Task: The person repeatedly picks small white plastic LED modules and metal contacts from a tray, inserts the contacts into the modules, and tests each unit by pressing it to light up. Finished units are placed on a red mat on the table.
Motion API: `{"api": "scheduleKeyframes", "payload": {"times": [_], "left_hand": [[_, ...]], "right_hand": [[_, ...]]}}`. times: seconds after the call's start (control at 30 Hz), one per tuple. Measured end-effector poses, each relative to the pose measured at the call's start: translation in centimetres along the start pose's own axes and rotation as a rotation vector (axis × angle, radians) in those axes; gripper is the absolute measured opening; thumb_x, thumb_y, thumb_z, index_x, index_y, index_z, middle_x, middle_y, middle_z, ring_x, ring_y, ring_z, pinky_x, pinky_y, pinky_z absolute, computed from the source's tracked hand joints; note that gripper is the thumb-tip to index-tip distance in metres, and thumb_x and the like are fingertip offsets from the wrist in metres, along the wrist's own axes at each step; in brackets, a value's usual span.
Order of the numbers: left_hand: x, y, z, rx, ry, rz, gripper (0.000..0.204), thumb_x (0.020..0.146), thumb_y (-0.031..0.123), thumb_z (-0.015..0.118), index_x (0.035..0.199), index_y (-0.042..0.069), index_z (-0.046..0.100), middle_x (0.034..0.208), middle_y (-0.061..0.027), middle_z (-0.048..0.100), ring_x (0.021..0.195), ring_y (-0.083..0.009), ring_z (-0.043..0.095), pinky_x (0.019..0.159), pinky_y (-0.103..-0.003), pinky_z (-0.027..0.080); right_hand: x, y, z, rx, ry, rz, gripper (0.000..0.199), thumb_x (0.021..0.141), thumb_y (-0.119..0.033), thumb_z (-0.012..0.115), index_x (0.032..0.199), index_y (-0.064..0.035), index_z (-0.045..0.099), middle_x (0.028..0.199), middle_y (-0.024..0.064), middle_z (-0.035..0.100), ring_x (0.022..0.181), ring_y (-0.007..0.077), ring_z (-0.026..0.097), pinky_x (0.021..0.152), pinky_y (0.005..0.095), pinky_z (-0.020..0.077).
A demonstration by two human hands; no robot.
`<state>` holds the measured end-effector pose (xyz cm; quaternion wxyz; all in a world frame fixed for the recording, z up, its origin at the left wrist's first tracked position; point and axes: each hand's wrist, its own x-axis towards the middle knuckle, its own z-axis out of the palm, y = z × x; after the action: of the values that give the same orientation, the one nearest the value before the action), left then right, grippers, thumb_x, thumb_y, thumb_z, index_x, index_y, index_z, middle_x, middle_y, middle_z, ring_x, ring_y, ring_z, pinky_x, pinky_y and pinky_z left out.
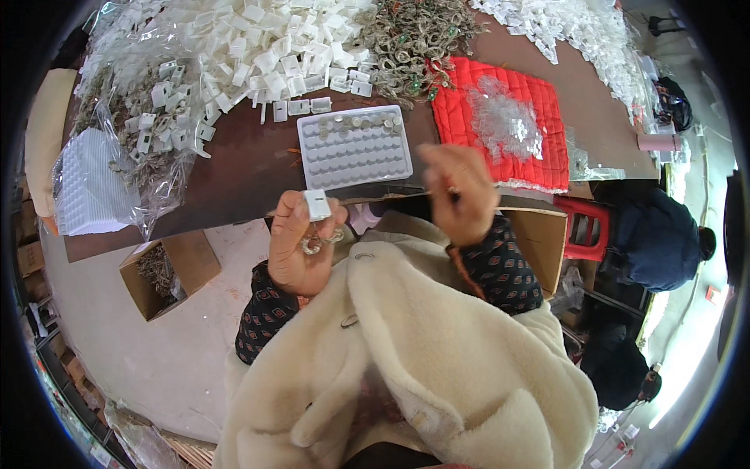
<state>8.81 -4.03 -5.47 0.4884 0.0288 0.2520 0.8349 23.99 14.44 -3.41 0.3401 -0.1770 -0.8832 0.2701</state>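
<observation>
My left hand [299,248] is closed on a small white plastic box [317,205] with a slot in its face, held above the table's front edge. A thin coiled wire [312,245] hangs at the palm below it. My right hand [462,191] is raised to the right of a white moulded tray [355,166]; its fingers are blurred, and whether they hold anything cannot be made out. Small round silver discs, like button cells [357,123], sit in the tray's far rows.
White plastic boxes [266,47] lie heaped at the back beside tangled wire coils [414,43]. Clear pieces [504,117] rest on a red quilted cloth [551,148]. Stacked trays [94,184] stand at left. A cardboard box [199,270] and a red stool [586,227] are below; people sit at right.
</observation>
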Motion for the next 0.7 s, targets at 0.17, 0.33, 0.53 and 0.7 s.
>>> {"api": "scheduleKeyframes", "payload": {"times": [0.17,0.33,0.53,0.7], "left_hand": [[0.2,0.2,0.5,-0.009,0.036,-0.051,0.013,0.094,0.021,0.065,0.090,0.014,0.054,0.082,-0.0029,0.059,0.068,-0.0119,0.046,0.083,-0.033,0.038],[0.5,-0.1,0.7,-0.026,0.005,-0.064,0.017,0.094,0.018,0.066,0.087,0.016,0.050,0.076,-0.0008,0.054,0.068,-0.0129,0.046,0.082,-0.034,0.038],[0.2,-0.2,0.7,0.015,0.114,-0.087,0.016,0.093,0.017,0.067,0.088,0.016,0.051,0.078,-0.0020,0.056,0.067,-0.0129,0.047,0.082,-0.034,0.038],[0.2,-0.5,0.8,0.078,0.064,-0.096,0.019,0.091,0.024,0.069,0.089,0.014,0.053,0.085,-0.0038,0.063,0.068,-0.0113,0.047,0.079,-0.033,0.037]], "right_hand": [[-2.7,4.2,-3.2,-0.631,0.053,0.241,0.043,0.095,-0.019,0.059,0.131,0.0037,0.056,0.136,0.0252,0.052,0.125,0.0420,0.048,0.105,0.0499,0.0389],[-5.0,4.1,-2.6,-0.603,-0.132,0.222,0.050,0.097,-0.024,0.057,0.138,0.0033,0.050,0.149,0.0249,0.040,0.140,0.0433,0.034,0.115,0.0525,0.0260],[-4.5,4.5,-3.9,-0.394,-0.007,0.233,0.049,0.097,-0.022,0.055,0.140,0.0015,0.049,0.149,0.0236,0.041,0.140,0.0413,0.036,0.115,0.0509,0.0254],[-2.7,6.1,-2.8,-0.599,-0.145,0.302,0.060,0.099,-0.034,0.051,0.146,0.0020,0.039,0.152,0.0231,0.038,0.144,0.0413,0.031,0.118,0.0537,0.0193]]}}
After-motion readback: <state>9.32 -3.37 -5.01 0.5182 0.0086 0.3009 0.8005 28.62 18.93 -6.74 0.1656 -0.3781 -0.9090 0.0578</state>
